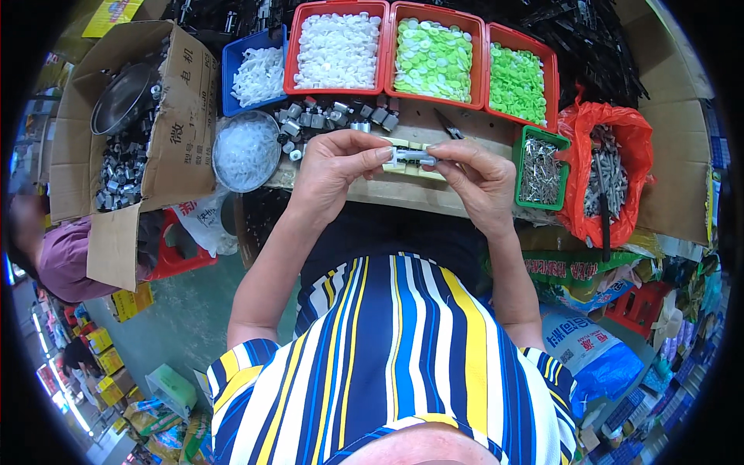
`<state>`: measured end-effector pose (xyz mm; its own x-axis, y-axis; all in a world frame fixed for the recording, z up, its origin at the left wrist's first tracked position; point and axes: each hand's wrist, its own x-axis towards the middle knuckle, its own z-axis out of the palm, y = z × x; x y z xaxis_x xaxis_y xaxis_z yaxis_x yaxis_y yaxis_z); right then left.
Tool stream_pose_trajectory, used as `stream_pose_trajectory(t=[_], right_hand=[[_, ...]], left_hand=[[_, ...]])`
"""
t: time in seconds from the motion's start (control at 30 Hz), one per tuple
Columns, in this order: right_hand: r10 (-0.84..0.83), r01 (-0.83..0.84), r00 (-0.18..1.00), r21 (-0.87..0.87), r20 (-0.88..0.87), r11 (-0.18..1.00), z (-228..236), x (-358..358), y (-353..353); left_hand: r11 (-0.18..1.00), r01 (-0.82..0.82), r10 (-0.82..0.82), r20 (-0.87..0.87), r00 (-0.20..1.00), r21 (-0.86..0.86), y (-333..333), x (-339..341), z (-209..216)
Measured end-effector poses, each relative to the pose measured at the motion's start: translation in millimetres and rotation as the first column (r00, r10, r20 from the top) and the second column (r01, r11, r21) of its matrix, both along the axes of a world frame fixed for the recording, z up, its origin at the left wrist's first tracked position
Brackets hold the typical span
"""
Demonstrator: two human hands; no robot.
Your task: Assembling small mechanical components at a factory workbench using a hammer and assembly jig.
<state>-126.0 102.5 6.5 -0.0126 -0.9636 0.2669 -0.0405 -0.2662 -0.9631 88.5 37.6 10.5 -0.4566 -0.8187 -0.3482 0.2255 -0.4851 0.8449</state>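
My left hand point(332, 169) is closed in a pinch on a small white plastic part point(393, 157). Facing it, my right hand point(482, 177) pinches a slim greyish cylindrical piece point(415, 156) between thumb and fingers. The two pieces meet end to end; whether they are joined is too small to tell. Just behind them lies a pale yellow fixture point(404, 144) on the wooden bench point(465, 200), partly hidden by my fingers. Small metal motors point(314, 118) are heaped beyond my left hand, and dark-handled pliers point(448, 124) lie beyond my right.
Red trays hold white parts point(338, 50) and green discs point(434, 60); a blue tray point(227, 81) holds white pieces. Screws fill a green basket point(518, 203) beside a red bag point(570, 225) of grey parts. At left stand a clear-lidded tub point(246, 151) and a carton point(186, 116) of motors. Another person's sleeve point(68, 260) shows.
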Motion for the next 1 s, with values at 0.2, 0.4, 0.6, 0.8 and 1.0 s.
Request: stream_pose_trajectory(t=[0.2,0.4,0.6,0.8,1.0], right_hand=[[0.002,-0.001,1.000,0.030,-0.025,1.000,-2,-1,-2],[-0.034,0.019,0.994,0.135,0.106,0.991,-1,-5,1],[0.020,-0.033,0.996,0.152,0.089,0.988,-1,-15,4],[-0.003,-0.047,0.985,0.292,0.170,0.955,-6,-22,9],[-0.063,-0.001,0.980,0.325,0.187,0.946,-13,-28,12]], left_hand=[[0.995,0.020,-0.011,0.091,0.996,-0.097,2,-9,4],[0.405,0.274,0.271,0.401,0.875,-0.872,6,-12,4],[0.313,0.334,0.304,0.427,0.852,-0.889,5,-18,-2],[0.297,0.370,0.286,0.451,0.846,-0.881,4,-27,-6],[0.346,0.403,0.235,0.494,0.837,-0.847,5,-35,-17]])
